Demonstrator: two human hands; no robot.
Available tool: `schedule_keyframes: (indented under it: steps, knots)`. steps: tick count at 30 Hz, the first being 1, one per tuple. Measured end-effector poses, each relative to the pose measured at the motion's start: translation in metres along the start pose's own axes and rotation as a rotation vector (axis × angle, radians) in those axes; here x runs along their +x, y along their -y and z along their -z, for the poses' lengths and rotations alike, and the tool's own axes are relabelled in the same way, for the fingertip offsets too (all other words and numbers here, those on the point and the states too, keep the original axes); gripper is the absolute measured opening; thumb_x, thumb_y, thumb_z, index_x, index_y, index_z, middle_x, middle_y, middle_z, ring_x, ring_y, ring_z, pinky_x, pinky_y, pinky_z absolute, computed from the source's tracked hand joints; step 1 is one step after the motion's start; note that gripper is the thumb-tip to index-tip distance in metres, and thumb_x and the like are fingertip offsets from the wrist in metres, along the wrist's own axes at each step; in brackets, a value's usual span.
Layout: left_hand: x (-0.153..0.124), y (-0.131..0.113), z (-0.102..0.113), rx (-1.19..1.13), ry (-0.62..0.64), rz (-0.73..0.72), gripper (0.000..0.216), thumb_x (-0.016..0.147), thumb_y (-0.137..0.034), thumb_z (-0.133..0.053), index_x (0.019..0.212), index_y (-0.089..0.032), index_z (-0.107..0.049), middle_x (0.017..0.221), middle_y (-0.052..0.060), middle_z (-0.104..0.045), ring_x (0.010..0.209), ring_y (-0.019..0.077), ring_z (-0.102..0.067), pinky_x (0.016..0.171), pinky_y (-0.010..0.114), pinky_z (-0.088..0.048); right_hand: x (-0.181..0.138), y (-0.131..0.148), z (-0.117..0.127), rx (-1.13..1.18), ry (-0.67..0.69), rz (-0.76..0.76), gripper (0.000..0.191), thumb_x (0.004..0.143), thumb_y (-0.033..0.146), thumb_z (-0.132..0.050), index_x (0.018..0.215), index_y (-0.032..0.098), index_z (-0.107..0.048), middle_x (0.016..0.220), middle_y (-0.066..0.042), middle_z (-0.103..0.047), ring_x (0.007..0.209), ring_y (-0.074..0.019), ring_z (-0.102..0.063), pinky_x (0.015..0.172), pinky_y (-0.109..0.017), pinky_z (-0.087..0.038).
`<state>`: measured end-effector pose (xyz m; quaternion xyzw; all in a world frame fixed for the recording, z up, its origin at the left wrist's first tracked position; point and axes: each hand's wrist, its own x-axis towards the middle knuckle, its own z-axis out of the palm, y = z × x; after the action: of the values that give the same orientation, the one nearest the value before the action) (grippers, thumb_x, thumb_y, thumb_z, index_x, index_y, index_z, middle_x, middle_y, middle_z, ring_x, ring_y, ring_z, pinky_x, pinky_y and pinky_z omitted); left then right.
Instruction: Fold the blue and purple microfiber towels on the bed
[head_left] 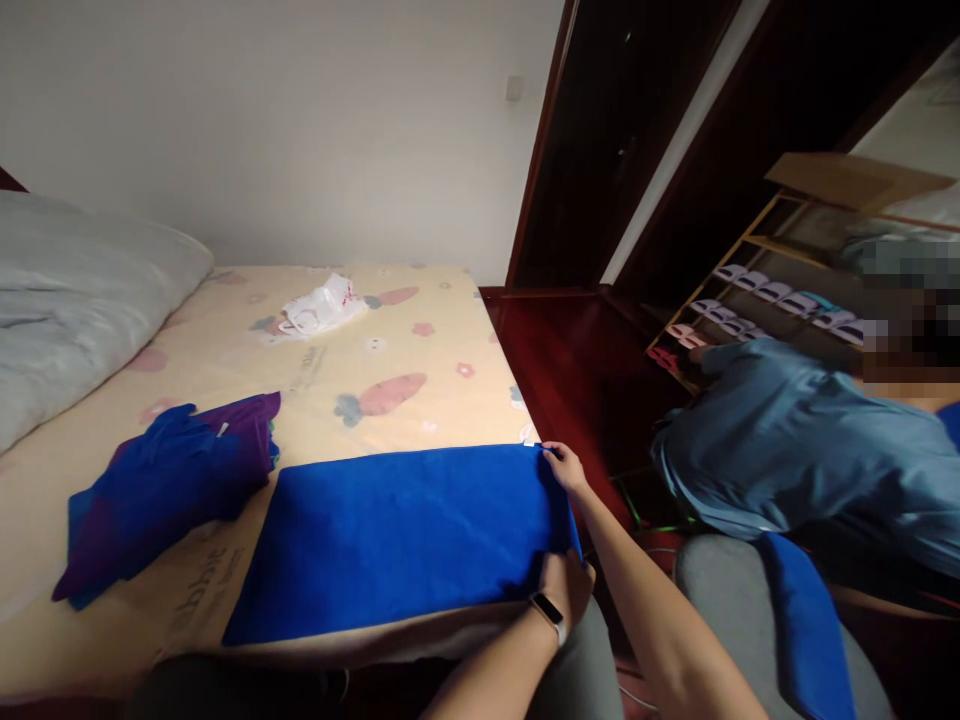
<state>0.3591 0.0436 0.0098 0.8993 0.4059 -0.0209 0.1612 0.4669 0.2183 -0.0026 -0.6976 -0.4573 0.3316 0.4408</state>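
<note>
Now the blue cloth (pixel 397 540) lies flat across the near edge of the bed (pixel 442 330), already doubled into a long band by the look of it, so I'd call this mid-fold, with both hands working its right end. The right hand (pixel 564 466) has its fingertips pinched together on the far right corner. The left hand (pixel 566 588) sits on the near right corner, fingers tucked out of sight, so I cannot tell whether it grips or only presses. Carrying this end over to the left would need both corners lifted level and landed square on the far edge.

A pile (pixel 161 495) of blue and purple clothes lies just left of the cloth, close enough to crowd that landing. Further up the bed are a white bag (pixel 319 308) and a grey pillow (pixel 75 300), both well clear. Off to the right a person (pixel 810 450) bends near a shoe rack (pixel 757 290), apart from the hands
</note>
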Motion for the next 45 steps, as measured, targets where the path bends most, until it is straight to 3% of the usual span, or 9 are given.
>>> schedule_keyframes:
  steps: [6, 11, 16, 19, 23, 29, 37, 41, 45]
  knots:
    - [-0.046, 0.012, 0.022, -0.173, -0.155, -0.100, 0.018, 0.090, -0.024, -0.056, 0.106, -0.018, -0.063, 0.089, 0.011, -0.072, 0.076, 0.0247, -0.069, 0.061, 0.033, -0.048, 0.011, 0.023, 0.011, -0.050, 0.018, 0.024, 0.037, 0.075, 0.045, -0.059, 0.094, 0.018, -0.075, 0.105, -0.009, -0.075, 0.102, -0.0259, -0.067, 0.099, -0.041, -0.047]
    - [-0.127, 0.064, 0.053, -0.355, -0.494, 0.282, 0.007, 0.083, -0.024, -0.060, 0.089, -0.024, -0.063, 0.082, 0.008, -0.068, 0.082, 0.0220, -0.067, 0.072, 0.032, -0.053, -0.006, 0.080, -0.017, 0.179, 0.162, 0.123, 0.041, 0.077, 0.045, -0.059, 0.098, 0.014, -0.074, 0.102, -0.011, -0.075, 0.092, -0.0242, -0.068, 0.087, -0.039, -0.054]
    - [-0.239, 0.145, 0.073, -0.552, -0.902, 0.528, 0.024, 0.093, -0.033, -0.050, 0.073, -0.024, -0.060, 0.081, 0.006, -0.060, 0.075, 0.0167, -0.063, 0.072, 0.028, -0.053, -0.057, 0.162, -0.113, 0.175, 0.385, 0.431, 0.033, 0.083, 0.044, -0.062, 0.102, 0.019, -0.071, 0.102, -0.009, -0.074, 0.092, -0.0238, -0.068, 0.087, -0.040, -0.055]
    - [-0.298, 0.188, 0.063, -0.627, -0.992, 0.696, 0.029, 0.094, -0.044, -0.051, 0.076, -0.024, -0.061, 0.077, 0.004, -0.063, 0.072, 0.0168, -0.064, 0.069, 0.026, -0.053, -0.096, 0.194, -0.192, 0.037, 0.568, 0.622, 0.026, 0.092, 0.040, -0.053, 0.099, 0.022, -0.070, 0.104, -0.009, -0.072, 0.096, -0.0236, -0.067, 0.090, -0.040, -0.053]
    - [-0.349, 0.230, 0.027, -0.712, -1.020, 0.956, 0.041, 0.085, -0.061, -0.055, 0.088, -0.022, -0.066, 0.080, 0.006, -0.072, 0.075, 0.0216, -0.071, 0.068, 0.030, -0.057, -0.127, 0.195, -0.281, -0.351, 0.751, 0.769, 0.025, 0.088, 0.020, -0.056, 0.111, 0.020, -0.067, 0.119, -0.011, -0.067, 0.111, -0.0244, -0.060, 0.102, -0.041, -0.044]
    - [-0.361, 0.247, -0.007, -0.825, -0.877, 1.049, 0.050, 0.082, -0.067, -0.054, 0.096, -0.022, -0.069, 0.079, 0.008, -0.076, 0.071, 0.0241, -0.073, 0.065, 0.032, -0.058, -0.127, 0.169, -0.326, -0.646, 0.761, 0.680, 0.024, 0.091, 0.024, -0.055, 0.113, 0.019, -0.064, 0.115, -0.014, -0.064, 0.105, -0.0252, -0.059, 0.094, -0.037, -0.044]
    - [-0.364, 0.243, 0.018, -0.716, -0.979, 1.057, 0.042, 0.087, -0.063, -0.051, 0.086, -0.027, -0.071, 0.078, 0.005, -0.075, 0.071, 0.0215, -0.072, 0.064, 0.026, -0.055, -0.114, 0.193, -0.340, -0.361, 0.943, 0.667, 0.019, 0.093, 0.033, -0.050, 0.102, 0.019, -0.060, 0.091, -0.005, -0.068, 0.082, -0.0187, -0.062, 0.078, -0.031, -0.048]
    - [-0.384, 0.262, 0.019, -0.505, -1.088, 1.141, 0.039, 0.088, -0.061, -0.049, 0.083, -0.027, -0.069, 0.085, 0.006, -0.072, 0.081, 0.0245, -0.068, 0.075, 0.033, -0.055, -0.121, 0.220, -0.381, -0.284, 0.938, 0.731, 0.021, 0.096, 0.034, -0.046, 0.108, 0.020, -0.057, 0.097, -0.005, -0.068, 0.086, -0.0188, -0.063, 0.081, -0.031, -0.047]
    - [-0.398, 0.292, 0.011, -0.270, -1.037, 1.268, 0.039, 0.089, -0.057, -0.046, 0.082, -0.026, -0.069, 0.099, 0.011, -0.069, 0.094, 0.0310, -0.063, 0.088, 0.048, -0.050, -0.136, 0.234, -0.434, -0.428, 0.935, 0.799, 0.015, 0.093, 0.025, -0.051, 0.104, 0.018, -0.059, 0.104, -0.010, -0.067, 0.096, -0.0216, -0.061, 0.088, -0.033, -0.044]
